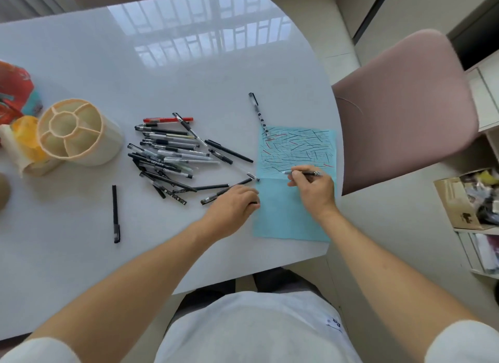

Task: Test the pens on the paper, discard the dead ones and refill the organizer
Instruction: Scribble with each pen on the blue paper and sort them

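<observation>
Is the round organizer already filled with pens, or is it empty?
Empty. The organizer stands upright and its open compartments show only bare walls; the pens lie in a pile on the table.

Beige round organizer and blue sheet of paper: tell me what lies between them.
In the head view, a loose pile of pens lies on the white table between the beige round organizer and the blue paper.

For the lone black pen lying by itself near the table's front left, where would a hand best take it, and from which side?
The lone black pen lies flat on the white table, its length running away from the person, apart from the pen pile. Best pinched at mid-barrel from straight above, fingers closing across its narrow width. The left hand is nearer; the right hand holds a pen on the blue paper.
</observation>
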A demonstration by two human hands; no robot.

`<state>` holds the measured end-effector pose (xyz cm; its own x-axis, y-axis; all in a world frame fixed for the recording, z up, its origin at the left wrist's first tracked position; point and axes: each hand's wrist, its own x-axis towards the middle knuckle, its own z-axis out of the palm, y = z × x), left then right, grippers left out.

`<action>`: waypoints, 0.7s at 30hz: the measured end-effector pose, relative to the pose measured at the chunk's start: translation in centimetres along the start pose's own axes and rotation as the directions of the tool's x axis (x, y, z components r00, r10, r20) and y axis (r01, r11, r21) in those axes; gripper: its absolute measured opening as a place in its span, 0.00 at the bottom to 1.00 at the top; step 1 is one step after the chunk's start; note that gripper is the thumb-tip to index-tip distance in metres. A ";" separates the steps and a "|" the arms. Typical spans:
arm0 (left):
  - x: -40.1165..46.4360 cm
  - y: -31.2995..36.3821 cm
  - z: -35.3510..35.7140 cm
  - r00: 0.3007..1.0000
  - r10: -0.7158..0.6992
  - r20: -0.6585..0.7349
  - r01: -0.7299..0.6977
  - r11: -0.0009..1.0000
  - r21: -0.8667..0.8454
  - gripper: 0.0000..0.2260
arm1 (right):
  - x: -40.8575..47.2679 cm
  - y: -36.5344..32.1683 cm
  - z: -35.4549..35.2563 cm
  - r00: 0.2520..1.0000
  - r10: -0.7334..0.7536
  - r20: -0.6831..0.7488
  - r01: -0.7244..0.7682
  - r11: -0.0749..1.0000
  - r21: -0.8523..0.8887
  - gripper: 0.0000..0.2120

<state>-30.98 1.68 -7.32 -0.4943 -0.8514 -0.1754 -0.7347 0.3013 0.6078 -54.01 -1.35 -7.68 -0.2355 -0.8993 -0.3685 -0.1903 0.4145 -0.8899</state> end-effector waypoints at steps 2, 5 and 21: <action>0.6 0.4 0.6 0.996 0.089 0.005 -0.089 0.995 0.047 0.06 | -0.3 0.6 0.8 0.997 -0.080 -0.012 0.078 0.991 -0.107 0.06; 1.0 0.5 1.2 0.995 0.099 0.019 -0.100 0.992 0.080 0.06 | -0.5 1.5 1.3 0.988 -0.157 -0.004 0.153 0.965 -0.212 0.05; 0.6 -0.2 1.3 0.998 0.048 0.048 -0.050 0.997 0.054 0.10 | 0.0 1.2 -0.5 0.973 -0.177 -0.150 0.138 0.962 -0.236 0.04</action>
<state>-31.74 1.64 -8.57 -0.5504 -0.8147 -0.1828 -0.7328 0.3664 0.5734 -54.76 -0.74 -8.63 -0.3387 -0.9270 -0.1608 -0.4409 0.3074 -0.8433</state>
